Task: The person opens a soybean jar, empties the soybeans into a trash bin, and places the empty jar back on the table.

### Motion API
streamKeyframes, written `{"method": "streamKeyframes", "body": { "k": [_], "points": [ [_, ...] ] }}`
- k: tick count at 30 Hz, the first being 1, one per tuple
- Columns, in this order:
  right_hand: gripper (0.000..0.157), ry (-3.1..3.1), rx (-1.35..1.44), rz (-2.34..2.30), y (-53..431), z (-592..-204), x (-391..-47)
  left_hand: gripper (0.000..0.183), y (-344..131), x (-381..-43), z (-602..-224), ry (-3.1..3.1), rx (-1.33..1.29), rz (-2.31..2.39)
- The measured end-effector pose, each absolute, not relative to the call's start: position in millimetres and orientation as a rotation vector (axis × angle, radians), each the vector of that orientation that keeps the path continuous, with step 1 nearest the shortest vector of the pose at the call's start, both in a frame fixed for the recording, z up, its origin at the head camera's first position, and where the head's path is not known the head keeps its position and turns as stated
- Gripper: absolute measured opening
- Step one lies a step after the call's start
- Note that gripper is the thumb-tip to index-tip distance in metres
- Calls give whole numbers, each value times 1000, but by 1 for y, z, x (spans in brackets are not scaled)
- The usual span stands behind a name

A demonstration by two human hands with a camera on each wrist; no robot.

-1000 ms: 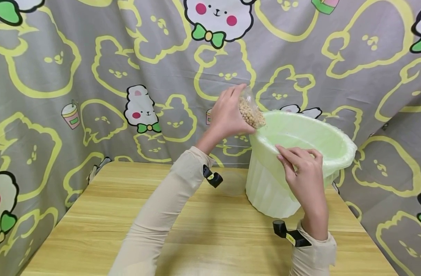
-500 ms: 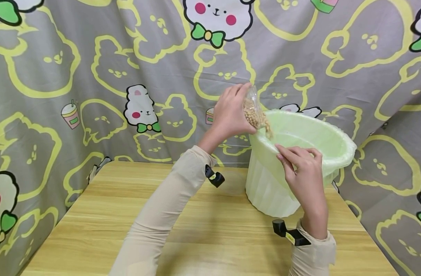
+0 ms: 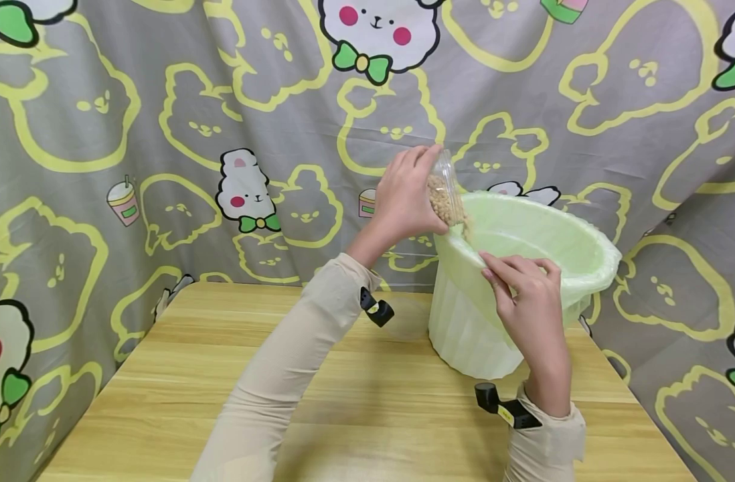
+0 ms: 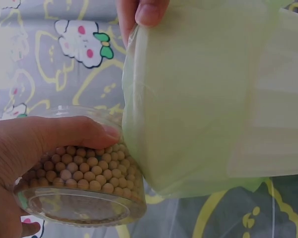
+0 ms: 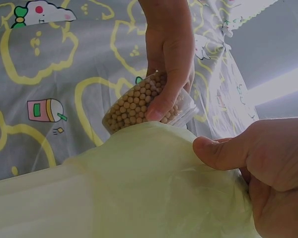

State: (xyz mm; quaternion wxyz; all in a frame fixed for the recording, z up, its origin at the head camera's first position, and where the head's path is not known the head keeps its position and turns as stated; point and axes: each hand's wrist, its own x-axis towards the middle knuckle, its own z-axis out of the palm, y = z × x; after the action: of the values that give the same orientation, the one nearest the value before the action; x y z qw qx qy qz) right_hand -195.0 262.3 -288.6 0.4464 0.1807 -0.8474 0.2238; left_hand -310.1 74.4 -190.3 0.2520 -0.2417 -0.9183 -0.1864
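My left hand [image 3: 405, 197] grips a clear plastic jar [image 3: 446, 175] of small round tan beads [image 4: 87, 171]. The jar tips sideways over the left rim of a whitish, ribbed trash can [image 3: 468, 335], its mouth toward the inside. A few beads are falling from the mouth into the can. A pale green plastic bag [image 3: 545, 224] lines the can and folds over its rim. On the near rim, my right hand [image 3: 531, 294] pinches the bag's edge between thumb and fingers; in the right wrist view the thumb [image 5: 216, 152] presses on the green plastic. The can's bottom is hidden.
A clear round disc, perhaps the jar's lid [image 3: 406, 320], lies on the wooden table [image 3: 223, 348] left of the can. Behind the table hangs a grey patterned curtain [image 3: 307, 134], close to the can's back side.
My left hand has tilted the jar further and shifted slightly right. Beads, held inside a second ago, now spill into the can. The right hand has stayed on the rim.
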Motion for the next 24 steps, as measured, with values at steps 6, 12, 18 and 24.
{"method": "streamKeyframes", "body": {
  "k": [6,12,18,24],
  "points": [
    [26,-2096,447,553,262,-289,-195,124,76,-309,-190,-2477,-668,-515],
    [26,-2092,446,552,262,-289,-196,122,78,-306,-190,-2471,-658,-555],
    [26,-2094,445,557,263,-290,-196,124,79,-304,-191,-2481,-636,-561],
    [26,-2095,444,558,263,-290,-196,125,81,-304,-190,-2482,-655,-488]
  ]
}}
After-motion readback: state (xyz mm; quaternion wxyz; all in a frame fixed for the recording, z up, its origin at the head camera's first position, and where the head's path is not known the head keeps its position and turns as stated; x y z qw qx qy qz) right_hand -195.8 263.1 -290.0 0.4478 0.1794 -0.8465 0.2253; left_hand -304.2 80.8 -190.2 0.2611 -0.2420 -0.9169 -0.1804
